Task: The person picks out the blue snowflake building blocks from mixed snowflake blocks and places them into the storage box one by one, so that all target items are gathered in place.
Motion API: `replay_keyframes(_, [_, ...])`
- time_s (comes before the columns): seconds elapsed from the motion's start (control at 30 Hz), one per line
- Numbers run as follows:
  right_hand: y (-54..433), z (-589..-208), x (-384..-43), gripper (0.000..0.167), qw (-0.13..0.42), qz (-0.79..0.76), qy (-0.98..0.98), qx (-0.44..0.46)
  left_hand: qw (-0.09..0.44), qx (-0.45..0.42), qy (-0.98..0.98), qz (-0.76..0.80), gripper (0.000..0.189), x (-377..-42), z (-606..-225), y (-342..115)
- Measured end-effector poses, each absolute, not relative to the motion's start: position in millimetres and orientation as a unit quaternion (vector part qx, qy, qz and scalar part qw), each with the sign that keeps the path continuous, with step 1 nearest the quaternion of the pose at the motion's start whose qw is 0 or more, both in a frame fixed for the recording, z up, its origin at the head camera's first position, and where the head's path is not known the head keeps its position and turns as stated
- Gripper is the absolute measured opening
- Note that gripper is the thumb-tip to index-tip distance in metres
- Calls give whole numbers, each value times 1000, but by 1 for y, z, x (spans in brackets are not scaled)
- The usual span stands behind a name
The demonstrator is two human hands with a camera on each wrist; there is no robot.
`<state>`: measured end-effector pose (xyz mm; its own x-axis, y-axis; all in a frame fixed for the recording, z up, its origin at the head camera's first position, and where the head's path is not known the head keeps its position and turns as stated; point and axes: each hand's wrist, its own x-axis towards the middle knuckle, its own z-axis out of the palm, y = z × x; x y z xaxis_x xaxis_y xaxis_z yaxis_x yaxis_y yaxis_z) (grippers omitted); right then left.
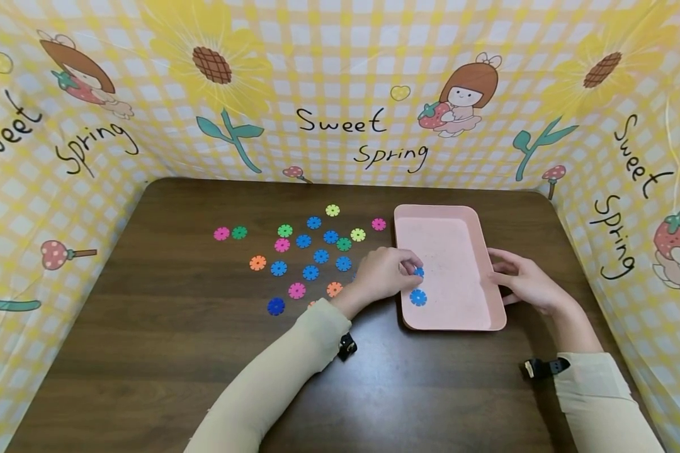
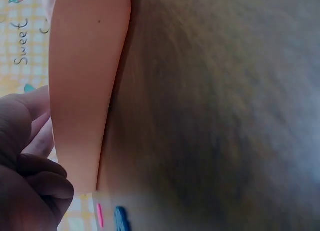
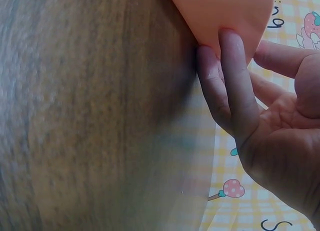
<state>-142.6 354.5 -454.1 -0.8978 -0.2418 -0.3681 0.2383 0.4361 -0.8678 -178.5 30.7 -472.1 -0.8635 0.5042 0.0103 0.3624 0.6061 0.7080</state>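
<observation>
My left hand (image 1: 382, 275) reaches over the left wall of a pink tray (image 1: 447, 318), pinching a small blue notched disc (image 1: 420, 272) between thumb and fingers. Just below it, another blue disc (image 1: 418, 297) lies on the tray floor. In the left wrist view the tray wall (image 2: 87, 91) hides the fingertips of the left hand (image 2: 32, 166) and the disc. On the other side, my right hand (image 1: 524, 280) rests its fairly straight fingers against the tray's outer right wall. Its fingertips (image 3: 231, 38) press on that wall in the right wrist view.
Many notched discs are scattered left of the tray, among them an orange one (image 1: 257, 263), a dark blue one (image 1: 276, 306) and a pink one (image 1: 378, 224). Patterned cloth (image 1: 340, 88) walls in the brown table (image 1: 147, 352) at the back and sides.
</observation>
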Motion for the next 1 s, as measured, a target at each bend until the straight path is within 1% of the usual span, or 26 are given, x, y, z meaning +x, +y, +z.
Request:
replay_keyframes(0.13, [354, -454, -142, 72, 225, -534, 815, 2, 103, 241, 907, 329, 19, -177, -475, 39])
replay_keyframes(0.33, [353, -455, -142, 72, 224, -540, 811, 3, 83, 229, 931, 271, 20, -176, -474, 47])
replay_keyframes(0.57, [353, -456, -142, 71, 226, -541, 810, 4, 70, 241, 940, 230, 23, -174, -472, 48])
replay_keyframes(0.87, [354, -456, -142, 71, 225, -532, 816, 3, 48, 263, 939, 214, 27, -169, -471, 44])
replay_keyframes(1.0, [354, -456, -142, 70, 225, -530, 818, 2, 38, 262, 935, 234, 30, -165, -467, 38])
